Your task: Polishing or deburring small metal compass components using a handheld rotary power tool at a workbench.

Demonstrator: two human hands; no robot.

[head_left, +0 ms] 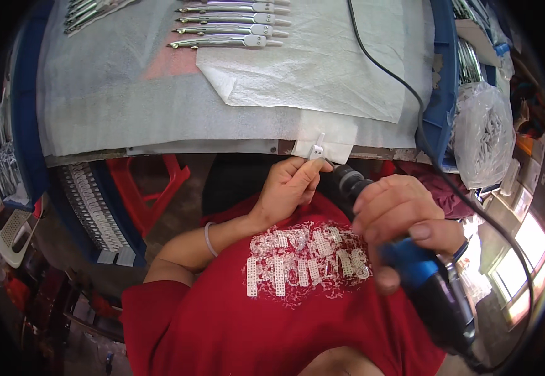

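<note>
Near the table's front edge, my left hand (288, 188) is closed around a silver drawing compass (317, 149). Its pale handle end points away from me, while my fingers hide the rest. My right hand (401, 216) is wrapped around a corded power screwdriver (426, 285) with a black and blue body. The tool's dark nose meets the compass beside my left thumb; the exact contact spot is hidden. Under the compass lies a small white cloth pad (340, 139). Several similar compasses (247, 41) lie in a row at the far middle of the table.
White sheeting (128, 113) covers the table. A black cord (404, 81) crosses it and loops down at right. Blue crates (438, 113) flank the table, with a clear plastic bag (484, 135) of metal parts at right. A red stool (150, 188) stands below the left edge.
</note>
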